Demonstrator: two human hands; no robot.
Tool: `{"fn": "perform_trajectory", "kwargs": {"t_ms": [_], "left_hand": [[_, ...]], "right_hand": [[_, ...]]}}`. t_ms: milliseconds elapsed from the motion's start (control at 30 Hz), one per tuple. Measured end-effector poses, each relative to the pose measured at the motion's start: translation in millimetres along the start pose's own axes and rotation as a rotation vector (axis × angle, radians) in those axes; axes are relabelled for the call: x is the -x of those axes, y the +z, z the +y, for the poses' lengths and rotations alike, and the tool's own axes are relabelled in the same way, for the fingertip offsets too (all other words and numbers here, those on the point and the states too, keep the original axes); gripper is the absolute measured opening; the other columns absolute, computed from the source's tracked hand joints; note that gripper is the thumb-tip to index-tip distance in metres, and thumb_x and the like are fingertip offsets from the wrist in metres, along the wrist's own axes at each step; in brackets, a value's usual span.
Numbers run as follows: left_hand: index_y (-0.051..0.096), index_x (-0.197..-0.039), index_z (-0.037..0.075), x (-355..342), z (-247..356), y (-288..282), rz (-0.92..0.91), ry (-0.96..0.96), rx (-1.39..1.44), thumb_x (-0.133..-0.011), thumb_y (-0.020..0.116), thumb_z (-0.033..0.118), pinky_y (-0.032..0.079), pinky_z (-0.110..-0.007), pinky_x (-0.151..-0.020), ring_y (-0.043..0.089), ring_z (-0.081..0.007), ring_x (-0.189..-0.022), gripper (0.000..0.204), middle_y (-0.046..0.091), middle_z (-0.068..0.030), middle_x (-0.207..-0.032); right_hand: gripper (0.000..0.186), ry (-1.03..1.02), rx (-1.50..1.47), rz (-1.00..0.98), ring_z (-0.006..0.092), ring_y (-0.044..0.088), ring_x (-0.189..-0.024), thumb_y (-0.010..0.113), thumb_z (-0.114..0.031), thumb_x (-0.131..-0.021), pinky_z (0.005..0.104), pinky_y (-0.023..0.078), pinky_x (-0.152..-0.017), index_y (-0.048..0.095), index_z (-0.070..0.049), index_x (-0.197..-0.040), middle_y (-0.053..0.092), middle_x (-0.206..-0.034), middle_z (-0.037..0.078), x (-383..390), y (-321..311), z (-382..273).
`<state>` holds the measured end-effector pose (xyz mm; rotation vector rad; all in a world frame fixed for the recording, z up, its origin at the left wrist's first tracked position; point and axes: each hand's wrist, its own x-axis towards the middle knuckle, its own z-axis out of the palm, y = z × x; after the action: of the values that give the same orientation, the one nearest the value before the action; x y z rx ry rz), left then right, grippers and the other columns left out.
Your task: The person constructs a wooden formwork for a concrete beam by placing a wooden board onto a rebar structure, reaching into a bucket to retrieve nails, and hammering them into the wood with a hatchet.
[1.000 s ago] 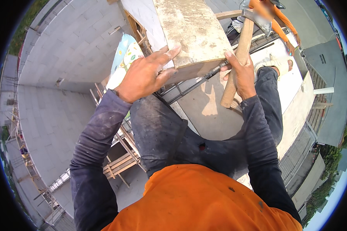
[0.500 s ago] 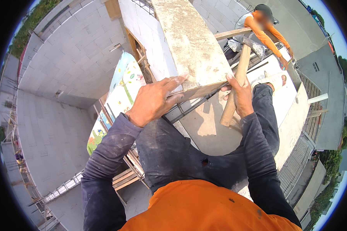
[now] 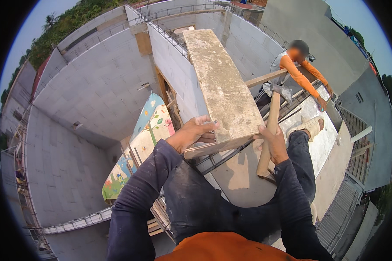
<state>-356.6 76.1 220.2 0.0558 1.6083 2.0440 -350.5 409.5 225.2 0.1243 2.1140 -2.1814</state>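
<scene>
A long, cement-stained wooden board (image 3: pixel 224 87) stretches away from me above my lap, its near end between my hands. My left hand (image 3: pixel 194 132) grips the near left corner, thumb on top and fingers at the side. My right hand (image 3: pixel 273 143) is closed around the wooden handle of a hatchet (image 3: pixel 271 124), and its thumb and fingertips also touch the board's near right corner. The hatchet stands head up, its metal head pointing away from me. A thinner wooden edge (image 3: pixel 217 148) shows under the board's near end; how the two join I cannot tell.
A co-worker in orange sleeves (image 3: pixel 298 76) leans over a pale panel (image 3: pixel 311 124) at the right. Steel rebar (image 3: pixel 222 161) runs beneath the board. Left, a deep drop lies between grey block walls (image 3: pixel 96 74), with a colourful printed sheet (image 3: pixel 150 130) beside my arm.
My view has tilted up, showing more of the board's far end. My left hand has shifted from the top of the corner to its side. The hatchet stays in my right hand.
</scene>
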Motion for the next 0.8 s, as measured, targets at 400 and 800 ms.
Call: {"fn": "perform_trajectory", "kwargs": {"t_ms": [400, 800], "left_hand": [[0.054, -0.138, 0.001, -9, 5, -5, -0.013, -0.019, 0.138, -0.109, 0.065, 0.027, 0.067, -0.033, -0.088, 0.079, -0.026, -0.101, 0.041, 0.072, -0.0164, -0.12], [0.051, -0.148, 0.0, -68, 29, -26, 0.201, 0.064, -0.013, -0.112, 0.057, 0.04, 0.055, -0.038, -0.105, 0.07, -0.0213, -0.116, 0.054, 0.069, -0.0142, -0.134]], "right_hand": [[0.05, 0.121, 0.19, 0.15, 0.0097, 0.059, -0.055, 0.076, -0.028, -0.099, 0.0264, 0.051, -0.049, 0.056, -0.001, -0.135, 0.064, -0.087, 0.005, 134, -13, -20], [0.078, 0.378, 1.008, -0.456, 0.0476, 0.072, -0.111, 0.058, -0.025, -0.094, 0.0512, 0.054, -0.099, 0.034, -0.001, -0.164, 0.073, -0.118, 0.034, 185, -44, 77]]}}
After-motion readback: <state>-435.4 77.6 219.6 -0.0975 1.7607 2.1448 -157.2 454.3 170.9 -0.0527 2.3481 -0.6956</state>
